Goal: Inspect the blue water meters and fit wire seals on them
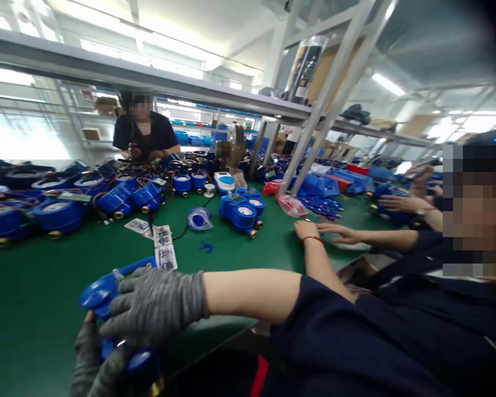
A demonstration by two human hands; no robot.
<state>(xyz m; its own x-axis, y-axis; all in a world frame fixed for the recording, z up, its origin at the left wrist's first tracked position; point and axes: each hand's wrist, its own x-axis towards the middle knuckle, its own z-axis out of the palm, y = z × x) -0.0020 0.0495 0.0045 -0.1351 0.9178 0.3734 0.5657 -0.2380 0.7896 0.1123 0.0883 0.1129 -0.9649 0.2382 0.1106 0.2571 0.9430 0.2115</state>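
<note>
Both my hands wear grey knit gloves with some fingertips bare, low on the left of the head view. My right hand (149,306) lies across the top of a blue water meter (99,292), its fingers curled over the meter. From the bottom edge, my left hand (93,361) grips the near side of the meter. A lower blue part (139,361) with a brass end shows under my hands; whether it belongs to the same meter I cannot tell. Beyond stand several joined blue meters (242,212) with brass fittings.
Wired blue meters (58,212) line the table's left and back. Printed paper labels (164,248), a plastic-wrapped roll (199,219) and small blue pieces (207,247) lie ahead. A co-worker's arm (320,264) rests at right; another person (146,132) sits opposite. A metal shelf post (314,132) rises beyond.
</note>
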